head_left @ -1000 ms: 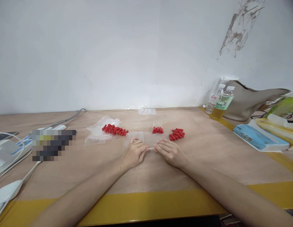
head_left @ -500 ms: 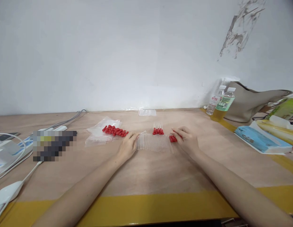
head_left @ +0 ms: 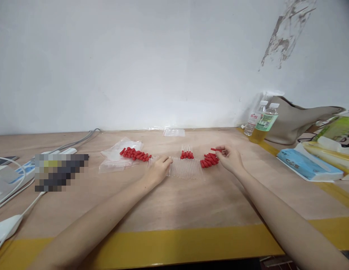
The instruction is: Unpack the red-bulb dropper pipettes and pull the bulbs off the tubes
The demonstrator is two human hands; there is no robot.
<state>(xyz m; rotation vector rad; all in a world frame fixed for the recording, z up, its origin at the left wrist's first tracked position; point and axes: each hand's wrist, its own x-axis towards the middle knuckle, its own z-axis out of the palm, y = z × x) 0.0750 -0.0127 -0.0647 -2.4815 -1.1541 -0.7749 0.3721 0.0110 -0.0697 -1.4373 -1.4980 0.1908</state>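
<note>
Clear thin dropper tubes (head_left: 187,168) lie side by side in a row on the table. Over the left part of that row, my left hand (head_left: 160,168) rests with its fingers bent together; whatever lies under the fingertips is hidden. My right hand (head_left: 230,159) pinches a red rubber dropper bulb (head_left: 215,149) between thumb and fingers. Just below it is a pile of red bulbs (head_left: 209,160). Behind the row, several tubes fitted with red bulbs (head_left: 187,155) lie together. Another heap of red bulbs (head_left: 135,154) sits on clear plastic bags (head_left: 112,164) at the left.
Two bottles (head_left: 264,123) and a grey-brown bag (head_left: 292,120) stand at the back right, with a blue tissue pack (head_left: 308,165) in front. On the left are a power strip (head_left: 28,172), white cables and a blurred-out object (head_left: 62,172). Yellow tape (head_left: 169,247) lines the front edge.
My right hand has drawn back from the right pile, uncovering it, with a red bulb in its fingers. My left hand has moved right, onto the row of tubes.
</note>
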